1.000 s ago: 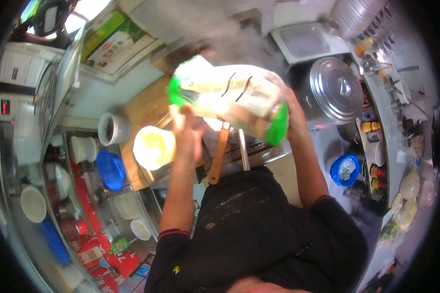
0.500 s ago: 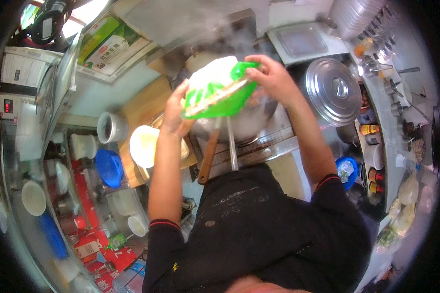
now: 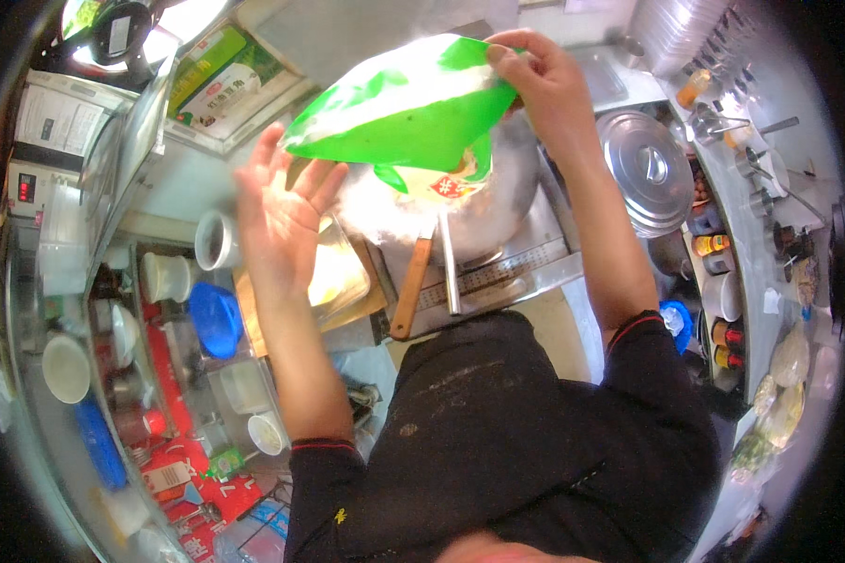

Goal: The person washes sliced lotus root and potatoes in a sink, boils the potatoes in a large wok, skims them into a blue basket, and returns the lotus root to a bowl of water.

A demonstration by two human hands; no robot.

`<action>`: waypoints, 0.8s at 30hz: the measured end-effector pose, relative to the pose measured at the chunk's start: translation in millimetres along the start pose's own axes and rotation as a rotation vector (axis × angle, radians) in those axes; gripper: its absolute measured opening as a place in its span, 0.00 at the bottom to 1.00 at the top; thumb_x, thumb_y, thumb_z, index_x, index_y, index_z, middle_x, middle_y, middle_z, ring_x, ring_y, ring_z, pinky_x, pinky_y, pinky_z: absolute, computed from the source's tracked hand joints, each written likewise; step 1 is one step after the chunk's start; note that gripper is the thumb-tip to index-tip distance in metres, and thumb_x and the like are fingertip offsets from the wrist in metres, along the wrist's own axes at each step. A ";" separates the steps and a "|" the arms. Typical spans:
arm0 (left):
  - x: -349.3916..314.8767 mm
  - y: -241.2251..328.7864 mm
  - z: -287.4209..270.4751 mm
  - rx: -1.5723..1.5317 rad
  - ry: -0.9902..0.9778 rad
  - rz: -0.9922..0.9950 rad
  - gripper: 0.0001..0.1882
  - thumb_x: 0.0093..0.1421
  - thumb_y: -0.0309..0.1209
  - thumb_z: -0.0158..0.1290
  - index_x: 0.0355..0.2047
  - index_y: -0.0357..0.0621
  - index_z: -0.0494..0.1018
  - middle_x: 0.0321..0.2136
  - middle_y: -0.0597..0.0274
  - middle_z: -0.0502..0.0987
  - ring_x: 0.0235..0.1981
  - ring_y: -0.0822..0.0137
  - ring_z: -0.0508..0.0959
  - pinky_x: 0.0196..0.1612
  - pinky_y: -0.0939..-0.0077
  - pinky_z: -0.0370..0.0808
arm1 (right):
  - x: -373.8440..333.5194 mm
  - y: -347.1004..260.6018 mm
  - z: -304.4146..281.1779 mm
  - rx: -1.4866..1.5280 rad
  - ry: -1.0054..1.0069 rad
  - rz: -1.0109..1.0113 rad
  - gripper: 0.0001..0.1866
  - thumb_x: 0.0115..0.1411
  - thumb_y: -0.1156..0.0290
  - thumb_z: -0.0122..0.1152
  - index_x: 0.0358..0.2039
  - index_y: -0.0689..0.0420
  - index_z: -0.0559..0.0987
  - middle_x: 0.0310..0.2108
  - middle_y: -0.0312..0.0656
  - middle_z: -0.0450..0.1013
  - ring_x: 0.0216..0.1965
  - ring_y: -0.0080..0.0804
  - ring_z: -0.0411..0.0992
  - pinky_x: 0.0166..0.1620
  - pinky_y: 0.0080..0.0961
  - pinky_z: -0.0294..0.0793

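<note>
Gripping the upper right end of a green-and-white bag [image 3: 394,117], the right hand [image 3: 545,89] had its thumb and fingers clamped together on the film. The left hand [image 3: 286,225] was unclasped, its fingers spread apart at the opposite end of the bag; contact between those fingers and the film could not be confirmed. The bag extended between both hands, slanting down from the right hand toward the left, and its lower part hung over a steaming wok [image 3: 512,202]. The wok sat below the right hand, partly hidden by the bag and by steam; its contents could not be made out.

A metal handle [image 3: 449,267] projected toward the person, below the right hand and to its left. A wooden-handled utensil [image 3: 411,291] lay just beside that handle, lower than the left hand and to its right.

Near the left wrist, on its right side, a tray [image 3: 347,267] was positioned. A white tub [image 3: 218,239] stood to the left of the left hand, with a blue container [image 3: 216,319] near it, beside the left forearm. A lidded steel pot [image 3: 648,174] stood to the right of the right hand, next to the forearm. Farther right of the same hand, a yellow-labelled bottle [image 3: 711,245] stood near a white container [image 3: 721,298].
</note>
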State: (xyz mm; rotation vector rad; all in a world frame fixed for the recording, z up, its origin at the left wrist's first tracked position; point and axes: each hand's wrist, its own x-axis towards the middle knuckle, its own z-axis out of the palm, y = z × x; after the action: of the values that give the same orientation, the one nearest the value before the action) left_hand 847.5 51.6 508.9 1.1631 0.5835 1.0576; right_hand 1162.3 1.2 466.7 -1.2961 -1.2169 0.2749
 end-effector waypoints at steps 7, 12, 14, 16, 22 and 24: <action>-71.2 -82.4 -66.2 -0.659 -0.144 -0.559 0.51 0.68 0.73 0.39 0.69 0.36 0.65 0.62 0.49 0.74 0.58 0.53 0.76 0.64 0.56 0.74 | -109.9 -36.5 -8.2 0.115 -0.380 0.208 0.08 0.63 0.82 0.63 0.42 0.58 0.83 0.39 0.34 0.78 0.41 0.22 0.76 0.44 0.22 0.77; -102.9 -102.9 -35.0 -0.118 -0.133 -0.478 0.31 0.69 0.47 0.55 0.61 0.34 0.71 0.48 0.56 0.80 0.44 0.63 0.81 0.48 0.67 0.79 | -221.7 -59.8 -11.5 0.027 -0.879 0.328 0.15 0.62 0.78 0.63 0.49 0.52 0.84 0.43 0.41 0.82 0.44 0.34 0.81 0.49 0.35 0.79; -118.4 -116.6 -19.9 0.043 -0.249 -0.475 0.23 0.66 0.33 0.57 0.58 0.35 0.72 0.42 0.60 0.81 0.39 0.67 0.81 0.44 0.71 0.79 | -261.1 -61.4 -20.7 -0.103 -0.790 0.510 0.14 0.62 0.77 0.63 0.49 0.52 0.84 0.43 0.42 0.82 0.43 0.34 0.81 0.47 0.36 0.79; -140.3 -129.7 8.6 0.081 -0.237 -0.472 0.21 0.61 0.20 0.56 0.55 0.36 0.73 0.37 0.64 0.81 0.35 0.70 0.80 0.40 0.74 0.78 | -278.9 -63.7 -37.8 -0.017 -0.628 0.786 0.15 0.66 0.72 0.62 0.54 0.55 0.82 0.48 0.41 0.82 0.46 0.38 0.80 0.48 0.39 0.83; -169.2 -183.8 83.3 0.666 -0.636 0.115 0.23 0.53 0.17 0.56 0.51 0.37 0.81 0.47 0.48 0.83 0.51 0.51 0.83 0.55 0.64 0.76 | -372.0 -19.1 -91.4 0.967 -0.090 0.988 0.33 0.69 0.63 0.65 0.70 0.58 0.66 0.65 0.51 0.69 0.64 0.46 0.70 0.50 0.53 0.86; -189.0 -198.9 128.0 0.880 -0.926 0.082 0.20 0.55 0.22 0.58 0.50 0.40 0.83 0.48 0.42 0.82 0.50 0.44 0.82 0.55 0.60 0.77 | -369.0 -31.6 -105.0 0.920 -0.009 1.049 0.35 0.67 0.63 0.68 0.70 0.57 0.65 0.63 0.49 0.71 0.61 0.45 0.73 0.50 0.51 0.87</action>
State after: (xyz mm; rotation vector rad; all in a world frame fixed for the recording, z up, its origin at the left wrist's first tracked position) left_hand 944.8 -180.1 340.1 2.2593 0.2293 0.1819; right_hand 1080.1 -345.2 320.3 -0.9615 -0.1930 1.4030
